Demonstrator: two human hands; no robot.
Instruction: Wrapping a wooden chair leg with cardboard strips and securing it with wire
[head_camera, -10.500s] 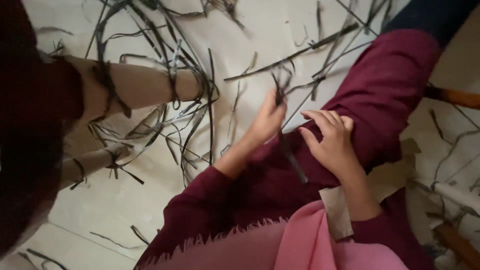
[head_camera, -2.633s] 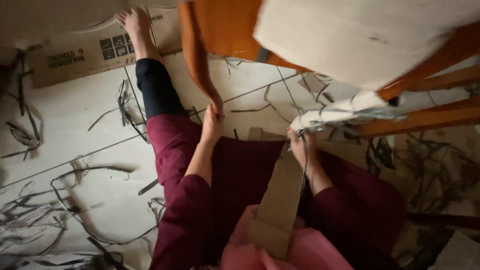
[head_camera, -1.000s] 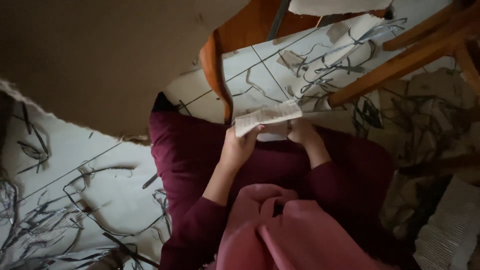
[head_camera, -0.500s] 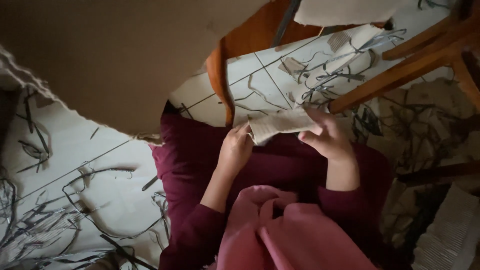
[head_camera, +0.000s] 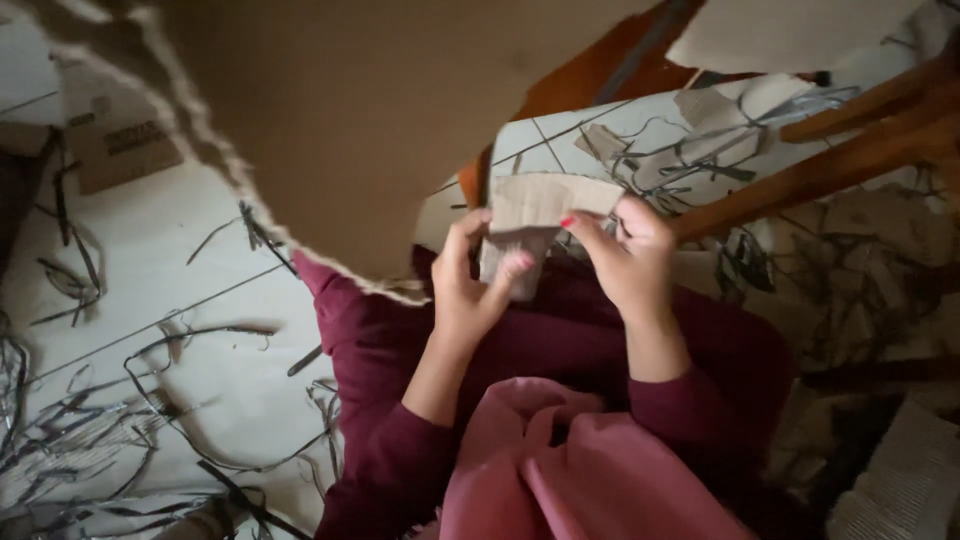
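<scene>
I sit on the floor in dark red trousers (head_camera: 380, 340) with a pink cloth (head_camera: 590, 480) over my lap. Both hands hold a small bent piece of cardboard (head_camera: 535, 205) above my knees. My left hand (head_camera: 470, 285) grips its lower left part, with the fingers curled around it. My right hand (head_camera: 625, 255) pinches its right edge. The piece is folded, with one flap hanging down between my hands.
A big torn sheet of cardboard (head_camera: 340, 110) fills the upper left, close to the camera. Wooden chair legs (head_camera: 830, 160) stand at the upper right. Dark thin strips (head_camera: 90, 440) and cardboard scraps (head_camera: 880, 260) litter the white tiled floor (head_camera: 180, 260).
I picked the cardboard piece up from beside the chair and brought it over my lap. Since half a second ago it has been bent, and both hands have closed in on it.
</scene>
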